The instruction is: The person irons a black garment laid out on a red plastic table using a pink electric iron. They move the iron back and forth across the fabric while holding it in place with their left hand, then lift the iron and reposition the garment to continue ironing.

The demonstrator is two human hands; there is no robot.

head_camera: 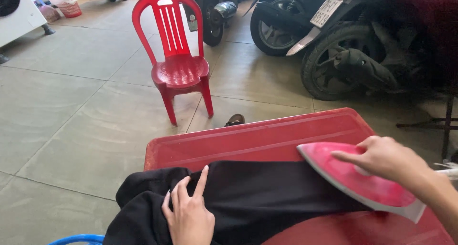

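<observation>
A black garment (257, 192) lies spread across a red plastic table (257, 140). My left hand (188, 211) rests flat on the cloth near its left end, fingers apart, pinning it down. My right hand (386, 156) grips the top of a pink clothes iron (358, 178), which sits on the garment's right part with its pointed tip aimed left and away from me. The iron's handle is hidden under my hand.
A red plastic chair (179, 59) stands on the tiled floor beyond the table. Motorbikes (353, 40) are parked at the back right. A sandal (234, 120) lies by the table's far edge. A blue rim (78, 239) shows at the bottom left.
</observation>
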